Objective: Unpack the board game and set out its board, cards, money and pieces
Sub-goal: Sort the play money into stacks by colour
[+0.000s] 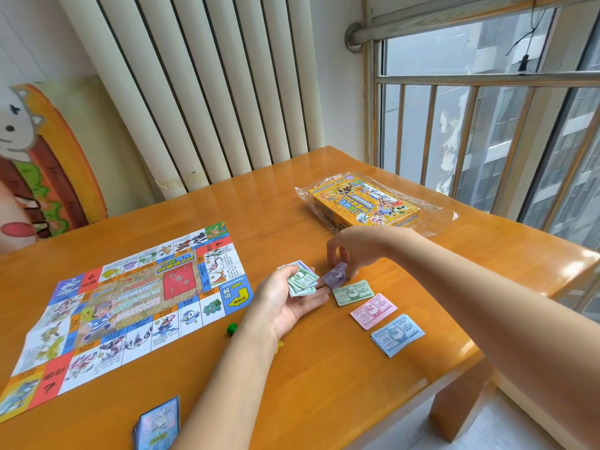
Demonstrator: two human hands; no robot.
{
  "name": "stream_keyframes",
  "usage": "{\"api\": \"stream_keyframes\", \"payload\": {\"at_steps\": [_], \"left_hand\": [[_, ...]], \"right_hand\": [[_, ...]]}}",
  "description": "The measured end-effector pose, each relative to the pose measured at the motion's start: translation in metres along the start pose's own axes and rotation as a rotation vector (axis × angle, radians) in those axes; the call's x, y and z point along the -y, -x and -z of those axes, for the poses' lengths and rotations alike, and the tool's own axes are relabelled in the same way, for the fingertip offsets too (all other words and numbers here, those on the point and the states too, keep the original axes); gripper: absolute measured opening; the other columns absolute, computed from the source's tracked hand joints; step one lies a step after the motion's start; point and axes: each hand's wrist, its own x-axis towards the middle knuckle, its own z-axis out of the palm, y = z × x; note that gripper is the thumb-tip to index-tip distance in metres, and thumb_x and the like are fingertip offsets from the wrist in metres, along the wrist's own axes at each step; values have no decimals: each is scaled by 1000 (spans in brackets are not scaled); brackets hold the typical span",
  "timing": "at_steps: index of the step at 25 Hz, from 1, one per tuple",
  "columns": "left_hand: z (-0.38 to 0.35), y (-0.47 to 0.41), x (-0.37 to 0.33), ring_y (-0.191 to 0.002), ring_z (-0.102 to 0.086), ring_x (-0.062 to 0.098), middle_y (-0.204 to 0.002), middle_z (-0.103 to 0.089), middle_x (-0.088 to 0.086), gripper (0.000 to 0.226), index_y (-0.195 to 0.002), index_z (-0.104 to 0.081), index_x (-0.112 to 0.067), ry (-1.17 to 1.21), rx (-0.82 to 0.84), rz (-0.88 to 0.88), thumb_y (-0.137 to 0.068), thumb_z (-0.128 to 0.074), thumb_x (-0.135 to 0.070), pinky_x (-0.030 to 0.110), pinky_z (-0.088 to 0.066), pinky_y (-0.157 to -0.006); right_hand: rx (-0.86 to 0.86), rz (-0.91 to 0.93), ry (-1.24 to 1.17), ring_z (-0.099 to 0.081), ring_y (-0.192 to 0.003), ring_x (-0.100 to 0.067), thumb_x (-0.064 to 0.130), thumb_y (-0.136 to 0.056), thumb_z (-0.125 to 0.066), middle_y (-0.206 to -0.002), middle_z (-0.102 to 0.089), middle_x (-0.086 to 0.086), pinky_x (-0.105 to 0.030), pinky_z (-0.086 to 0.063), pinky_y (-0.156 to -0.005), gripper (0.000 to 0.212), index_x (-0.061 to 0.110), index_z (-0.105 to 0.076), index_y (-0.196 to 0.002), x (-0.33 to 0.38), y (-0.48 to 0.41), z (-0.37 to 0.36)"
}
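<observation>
Cards [157,425] lie nearest. The left hand [289,303], palm up, thumbs down a wad [302,280]; the right hand [347,251] pinches a purple note [336,275]. Piles run diagonally, far to near-right: green pile [352,292], pink pile [373,310] "1000", blue pile [397,334] "500". The board [130,306] lies flat, long axis near-left to far-right.

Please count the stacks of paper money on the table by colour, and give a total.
Purple stack: 1 (right hand pinches it)
Green stack: 1
Pink stack: 1
Blue stack: 1
Total: 4; the bundle in the left hand is not counted.
</observation>
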Motion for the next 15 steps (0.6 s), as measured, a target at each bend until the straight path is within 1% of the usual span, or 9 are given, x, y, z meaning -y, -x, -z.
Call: {"api": "stream_keyframes", "payload": {"at_steps": [3, 6, 8, 10, 12, 15], "left_hand": [[0, 2, 0, -90, -63, 47, -112, -59, 36, 26, -101, -58, 4, -1, 1, 0, -99, -39, -13, 46, -54, -63], [-1, 4, 0, -88, -63, 47, -112, -59, 36, 26, -99, -58, 3, -4, -1, -1, -99, -39, -13, 45, -53, -63], [-2, 6, 0, -88, -63, 47, -112, -59, 36, 26, -98, -58, 4, -4, 1, 2, -99, -39, -13, 46, -53, -63], [0, 5, 0, -91, -63, 48, -111, -60, 36, 26, -99, -59, 4, -8, 3, 7, -99, -39, -14, 47, -54, -65], [2, 6, -1, -92, -63, 48, -110, -60, 36, 26, -101, -59, 4, -22, 1, 4, -98, -40, -14, 48, -58, -65], [4, 8, -1, -90, -65, 44, -105, -63, 32, 26, -99, -60, 3, -69, -8, -36, -99, -40, -15, 43, -58, -65]], "right_hand": [[-5, 10, 8, -55, -84, -19, 13, -76, -71, -107, -64, -5, -31, -45, -68, 38, 21, -62, -112, 1, 0, 0], [3, 16, 5, -55, -85, -19, 15, -79, -70, -107, -62, -2, -28, -45, -65, 35, 20, -62, -113, 2, 1, 0], [-15, 24, 4, -56, -90, -20, 17, -80, -69, -108, -60, -1, -30, -46, -69, 34, 20, -62, -113, 2, 2, -1], [-75, 47, -13, -57, -95, -20, 18, -82, -69, -109, -60, 0, -32, -47, -74, 30, 21, -63, -112, 1, 4, -2], [-134, 89, -60, -59, -91, -17, 18, -82, -71, -103, -62, 1, -30, -48, -73, 24, 21, -66, -106, -1, 9, -3], [-107, 147, -91, -56, -73, -5, 23, -80, -75, -89, -66, 6, -18, -42, -61, 18, 21, -72, -98, -3, 20, -7]]}}
